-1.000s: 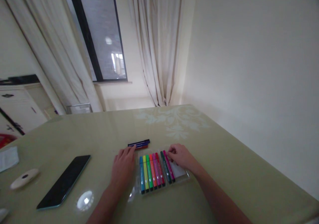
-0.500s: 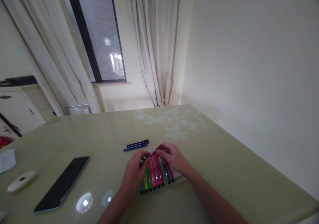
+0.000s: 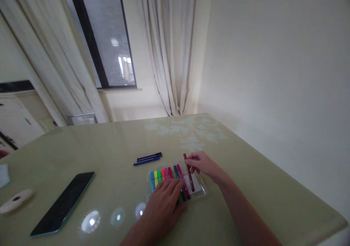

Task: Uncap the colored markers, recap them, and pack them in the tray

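A clear plastic case (image 3: 202,192) lies on the table, holding several colored markers (image 3: 159,175) in a row, from blue and yellow through green, orange, pink and red. Dark green and magenta pens (image 3: 178,170) lie slightly apart, right of that row. My right hand (image 3: 201,164) pinches a dark red marker (image 3: 189,175) near its upper end, its lower end over the white right part of the case. Flat across the lower ends of the markers rests my left hand (image 3: 167,198), fingers stretched out and holding nothing I can see.
Black and blue pens (image 3: 147,159) lie behind the case. A black tablet-like device (image 3: 64,202) is on the left of the table (image 3: 115,180), with a white oval object (image 3: 16,201) and a pale cloth or paper (image 3: 4,175) beyond it. A wall (image 3: 273,92) borders the right.
My right hand has moved right with the dark red marker, now over the case's right part. My left hand has come down from the upper ends and flattened over the markers. The view has shifted slightly.
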Demonstrator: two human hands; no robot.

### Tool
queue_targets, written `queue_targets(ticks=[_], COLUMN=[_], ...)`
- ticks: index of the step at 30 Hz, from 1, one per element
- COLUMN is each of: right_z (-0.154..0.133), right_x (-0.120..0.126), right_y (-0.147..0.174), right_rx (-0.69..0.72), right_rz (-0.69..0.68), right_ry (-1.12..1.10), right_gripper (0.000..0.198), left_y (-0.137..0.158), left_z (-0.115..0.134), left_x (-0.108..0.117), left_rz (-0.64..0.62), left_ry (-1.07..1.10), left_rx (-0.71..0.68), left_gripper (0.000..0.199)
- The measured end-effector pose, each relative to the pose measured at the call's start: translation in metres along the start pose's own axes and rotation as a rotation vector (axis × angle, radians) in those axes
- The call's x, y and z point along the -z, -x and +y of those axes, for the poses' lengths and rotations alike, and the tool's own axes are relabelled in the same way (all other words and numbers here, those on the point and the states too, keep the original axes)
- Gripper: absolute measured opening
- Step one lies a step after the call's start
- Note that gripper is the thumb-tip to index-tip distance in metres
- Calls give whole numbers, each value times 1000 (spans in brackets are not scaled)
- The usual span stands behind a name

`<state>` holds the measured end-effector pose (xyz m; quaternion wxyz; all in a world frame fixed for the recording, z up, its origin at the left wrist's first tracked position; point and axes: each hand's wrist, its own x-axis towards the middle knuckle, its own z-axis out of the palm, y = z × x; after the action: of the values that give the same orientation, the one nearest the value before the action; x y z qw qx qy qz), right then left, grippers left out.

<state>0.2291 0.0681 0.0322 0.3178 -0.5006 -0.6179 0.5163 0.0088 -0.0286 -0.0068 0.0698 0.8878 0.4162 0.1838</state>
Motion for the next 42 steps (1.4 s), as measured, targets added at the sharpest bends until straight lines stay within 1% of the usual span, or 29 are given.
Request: queue_targets(ticks=[2,3,7,11,13,17,19,20,22,24,25,27,29,32,34,36,38,41,42], right_z=[5,8,13,13,13,14,15,15,14,13,13,13,12,12,11,9,7,3,1], right_x=[-7,-11,-24,-29,-30,-29,-27,-26,-23,-21,-20,-19,-19,-20,-21,-25,-31,-44,-48], right_y=[0,0,-1,-1,0,-1,-1,-1,-3,-4,-5,-6,-7,-8,-8,-7,-7,-5,-4], right_rx=[-46,-62,-102,-89,-67,-57,-54,-49,-22,13,32,57,72,95,115,141,182,249,261], right_rz=[-69,-76,16,88,129,135,129,128,143,180,196,214,224,250,267,265,219,92,56], right_ry=[64,95,230,369,404,429,445,454,484,527,544,556,555,546,532,498,426,223,142], right_gripper=[22,20,13,18,20,21,20,19,19,22,23,22,21,20,21,22,21,21,24], left_y=[-1,-1,-2,-2,-2,-2,-3,-4,-4,-2,0,5,10,14,14,11,6,-3,-6], left_z=[2,3,4,5,7,7,-2,-10,-33,-60,-73,-92,-102,-106,-106,-104,-97,-71,-60], left_x=[3,5,9,7,6,9,11,13,15,18,20,23,27,34,37,39,40,37,35], left_rz=[-21,-30,-57,-55,-49,-51,-37,-9,98,227,253,216,170,142,173,251,351,454,450], left_ry=[-27,-42,-87,-79,-63,5,79,111,119,-12,-99,-245,-338,-377,-369,-295,-92,296,370], left_rx=[-2,-6,-14,-5,3,6,21,50,180,364,458,581,651,687,692,675,619,495,469], left_gripper=[62,61,56,55,54,51,49,47,43,44,45,46,43,34,30,28,26,24,24])
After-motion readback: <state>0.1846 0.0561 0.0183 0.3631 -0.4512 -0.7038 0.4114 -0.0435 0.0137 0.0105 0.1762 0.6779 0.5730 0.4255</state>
